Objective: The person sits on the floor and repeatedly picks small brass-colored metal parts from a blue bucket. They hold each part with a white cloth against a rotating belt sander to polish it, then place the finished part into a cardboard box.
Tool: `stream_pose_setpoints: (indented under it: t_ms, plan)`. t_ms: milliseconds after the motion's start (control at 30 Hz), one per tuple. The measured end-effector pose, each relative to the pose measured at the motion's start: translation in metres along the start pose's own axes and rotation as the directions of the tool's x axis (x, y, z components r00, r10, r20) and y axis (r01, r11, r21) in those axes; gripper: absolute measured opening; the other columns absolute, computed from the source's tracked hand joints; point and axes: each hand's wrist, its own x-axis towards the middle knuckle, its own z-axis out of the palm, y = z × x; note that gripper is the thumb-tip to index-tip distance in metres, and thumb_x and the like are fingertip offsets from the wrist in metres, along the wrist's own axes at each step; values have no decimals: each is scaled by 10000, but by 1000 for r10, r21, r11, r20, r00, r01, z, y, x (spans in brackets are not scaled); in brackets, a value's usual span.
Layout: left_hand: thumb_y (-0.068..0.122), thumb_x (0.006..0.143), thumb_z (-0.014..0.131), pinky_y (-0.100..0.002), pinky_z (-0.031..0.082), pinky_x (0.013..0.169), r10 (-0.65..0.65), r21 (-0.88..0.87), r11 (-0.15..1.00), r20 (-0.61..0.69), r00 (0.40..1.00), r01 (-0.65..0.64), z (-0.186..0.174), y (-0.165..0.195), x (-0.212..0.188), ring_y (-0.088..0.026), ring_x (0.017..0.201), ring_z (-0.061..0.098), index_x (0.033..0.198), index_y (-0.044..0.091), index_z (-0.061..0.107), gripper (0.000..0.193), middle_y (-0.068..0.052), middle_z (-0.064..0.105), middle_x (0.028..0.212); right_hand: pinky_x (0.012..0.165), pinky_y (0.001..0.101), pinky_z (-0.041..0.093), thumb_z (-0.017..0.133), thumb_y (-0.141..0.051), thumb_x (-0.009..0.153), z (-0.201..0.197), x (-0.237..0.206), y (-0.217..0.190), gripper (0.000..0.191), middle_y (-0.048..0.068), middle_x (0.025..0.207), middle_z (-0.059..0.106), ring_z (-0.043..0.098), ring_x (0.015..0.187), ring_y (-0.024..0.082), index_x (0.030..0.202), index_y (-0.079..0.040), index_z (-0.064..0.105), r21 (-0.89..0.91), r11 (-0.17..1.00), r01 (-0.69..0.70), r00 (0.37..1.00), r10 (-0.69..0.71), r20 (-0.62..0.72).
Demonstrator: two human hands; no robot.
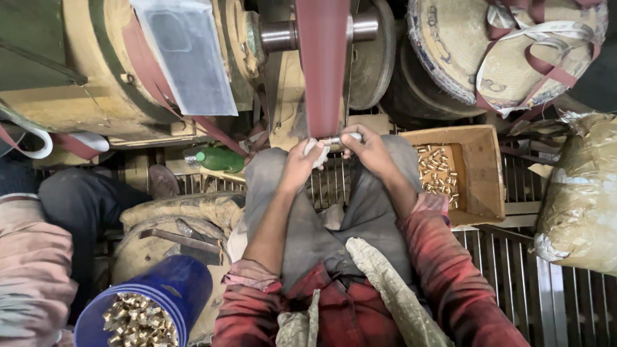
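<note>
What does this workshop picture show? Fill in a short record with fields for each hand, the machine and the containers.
Left hand: left hand grips a cloth and one end of a small metal part
Right hand: right hand holds the part's other end
Machine: red belt runs down to the part
Right container: wooden box of brass pieces
Left container: blue bucket of brass pieces

Small metal part [334,139] mostly hidden between left hand [301,164] and right hand [367,151], shape unclear (a pale rag covers one end). Blue bucket [151,302] cut off at the bottom edge. Brass pieces [437,170] in the box too small to identify.
</note>
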Motion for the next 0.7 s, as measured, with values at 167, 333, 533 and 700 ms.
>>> stream_pose_setpoints:
  t_ms: [167,333,533,700]
  plan:
    - [210,1007,626,-284,522,585,-52,-37,998,-90,995,49,4,0,8,-126,709,645,1083,10,683,222,-53,707,874,659,263,557,658,-197,1019,6,11,-1,220,39,865,665,605,719,90,1087,10,639,50,998,-24,999,25,-24]
    - [125,989,620,-281,504,579,-35,-141,990,-62,997,26,4,-2,14,-128,710,633,1036,35,653,107,-60,685,887,668,265,553,650,-195,1021,9,16,-3,221,43,850,662,610,724,96,1093,14,634,36,998,-48,998,50,-40]
    - [115,981,618,-275,507,600,-3,-127,992,-58,998,-4,4,-3,14,-125,742,644,1055,41,648,108,-50,702,913,701,267,535,659,-179,1033,9,17,-2,214,39,830,640,603,738,103,1108,19,632,65,997,-37,999,39,-23]
    - [173,1019,627,-287,533,633,21,-114,993,-49,999,-27,4,2,7,-115,775,642,1166,15,667,220,-36,697,926,747,264,546,666,-153,1020,11,12,-4,205,27,858,650,624,782,106,1144,7,635,107,993,41,999,-43,16]
